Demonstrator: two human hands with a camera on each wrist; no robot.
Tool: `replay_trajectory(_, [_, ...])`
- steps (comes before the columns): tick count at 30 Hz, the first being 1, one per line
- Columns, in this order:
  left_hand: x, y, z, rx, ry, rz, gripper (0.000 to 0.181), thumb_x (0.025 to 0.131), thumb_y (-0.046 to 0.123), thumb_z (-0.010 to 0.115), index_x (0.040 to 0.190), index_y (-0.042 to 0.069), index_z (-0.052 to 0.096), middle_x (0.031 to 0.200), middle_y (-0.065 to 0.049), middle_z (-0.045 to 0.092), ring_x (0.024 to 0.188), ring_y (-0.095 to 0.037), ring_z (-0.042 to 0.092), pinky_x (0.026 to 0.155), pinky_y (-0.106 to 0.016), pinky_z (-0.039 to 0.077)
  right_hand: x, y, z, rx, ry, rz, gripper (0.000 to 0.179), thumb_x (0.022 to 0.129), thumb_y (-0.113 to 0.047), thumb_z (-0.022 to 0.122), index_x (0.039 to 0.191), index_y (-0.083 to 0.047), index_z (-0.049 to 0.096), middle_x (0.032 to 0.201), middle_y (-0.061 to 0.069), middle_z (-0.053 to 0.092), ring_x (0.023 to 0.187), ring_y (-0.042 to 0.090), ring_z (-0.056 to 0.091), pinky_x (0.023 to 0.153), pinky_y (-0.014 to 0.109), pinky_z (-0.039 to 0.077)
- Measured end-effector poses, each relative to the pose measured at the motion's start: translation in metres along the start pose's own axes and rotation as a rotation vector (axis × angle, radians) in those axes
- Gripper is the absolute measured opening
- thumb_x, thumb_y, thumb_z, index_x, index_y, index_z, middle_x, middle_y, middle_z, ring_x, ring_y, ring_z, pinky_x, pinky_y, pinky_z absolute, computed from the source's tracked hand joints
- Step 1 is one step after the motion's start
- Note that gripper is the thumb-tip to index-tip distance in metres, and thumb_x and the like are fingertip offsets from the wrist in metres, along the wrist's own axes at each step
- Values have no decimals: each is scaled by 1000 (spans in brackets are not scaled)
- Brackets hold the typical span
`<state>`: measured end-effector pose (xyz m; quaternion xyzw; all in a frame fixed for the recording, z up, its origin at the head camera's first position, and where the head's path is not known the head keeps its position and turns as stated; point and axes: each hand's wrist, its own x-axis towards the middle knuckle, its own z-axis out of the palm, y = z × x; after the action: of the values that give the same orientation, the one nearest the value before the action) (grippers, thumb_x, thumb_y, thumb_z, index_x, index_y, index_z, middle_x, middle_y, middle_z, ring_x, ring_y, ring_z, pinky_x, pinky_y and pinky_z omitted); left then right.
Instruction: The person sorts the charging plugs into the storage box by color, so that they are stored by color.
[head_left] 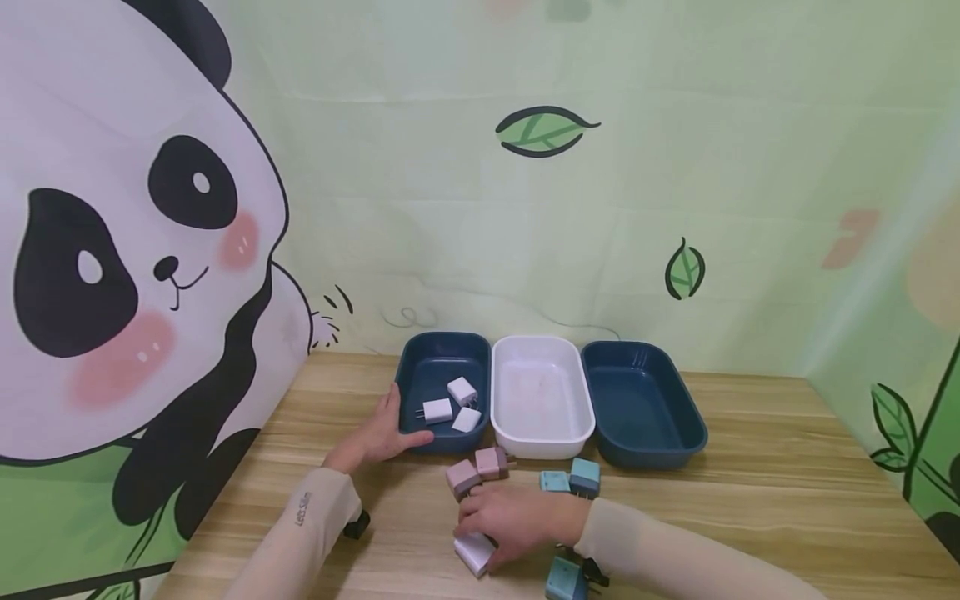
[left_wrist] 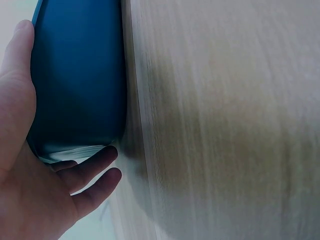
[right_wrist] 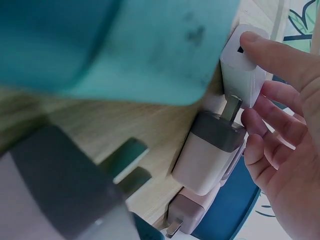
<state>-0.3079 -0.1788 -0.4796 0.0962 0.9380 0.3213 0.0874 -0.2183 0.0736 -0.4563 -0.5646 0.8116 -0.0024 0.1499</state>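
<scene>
My left hand (head_left: pixel 378 433) rests spread against the near left corner of the left dark blue bin (head_left: pixel 442 348). Its fingers lie along the outside, and the thumb lies across the near side; in the left wrist view the fingers (left_wrist: pixel 92 172) look fairly straight. My right hand (head_left: pixel 517 521) pinches a white charger plug (head_left: pixel 474 553) on the table, the thumb (right_wrist: pixel 265 50) on its port end and fingers at the other side. Just beyond that hand sit two pink charger plugs (head_left: pixel 463 477). Inside the left bin are three white charger plugs (head_left: pixel 437 411).
Right of the left bin stand a white bin (head_left: pixel 542 446) and a second dark blue bin (head_left: pixel 652 457), side by side. Teal charger plugs (head_left: pixel 585 477) lie before them, and another teal plug (head_left: pixel 566 577) is near my right wrist. A panda-print cloth (head_left: pixel 450 208) hangs behind.
</scene>
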Motion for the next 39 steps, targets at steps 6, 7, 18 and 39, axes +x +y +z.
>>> replay_trajectory(6, [0, 1, 0, -1, 3, 4, 125, 75, 62, 68, 148, -2, -10, 153, -27, 0, 139, -41, 15, 108, -54, 22, 1, -1, -1, -5, -2, -5, 49, 81, -38, 73, 127, -24, 60, 116, -10, 57, 99, 1, 50, 88, 15, 41])
replay_trajectory(7, [0, 1, 0, -2, 4, 4, 124, 75, 62, 68, 148, -2, -10, 153, -27, 0, 139, -42, 15, 108, -55, 22, 1, -1, -1, -4, -3, -5, 49, 81, -38, 73, 127, -24, 60, 116, -10, 57, 99, 1, 49, 88, 15, 41])
replay_trajectory(18, [3, 1, 0, 13, 4, 16, 122, 78, 57, 69, 147, -6, -10, 153, -29, -1, 139, -41, 13, 109, -52, 21, -1, 0, -6, 55, 6, -12, 46, 82, -34, 74, 125, -24, 61, 116, -11, 57, 101, 1, 48, 88, 16, 41])
replay_trajectory(39, [3, -1, 1, 11, 3, 2, 123, 76, 59, 69, 148, -3, -10, 154, -27, -1, 139, -41, 14, 109, -53, 21, -18, 8, -23, -43, 151, 1, 48, 79, -33, 77, 122, -18, 62, 125, -3, 56, 113, 8, 50, 97, 24, 41])
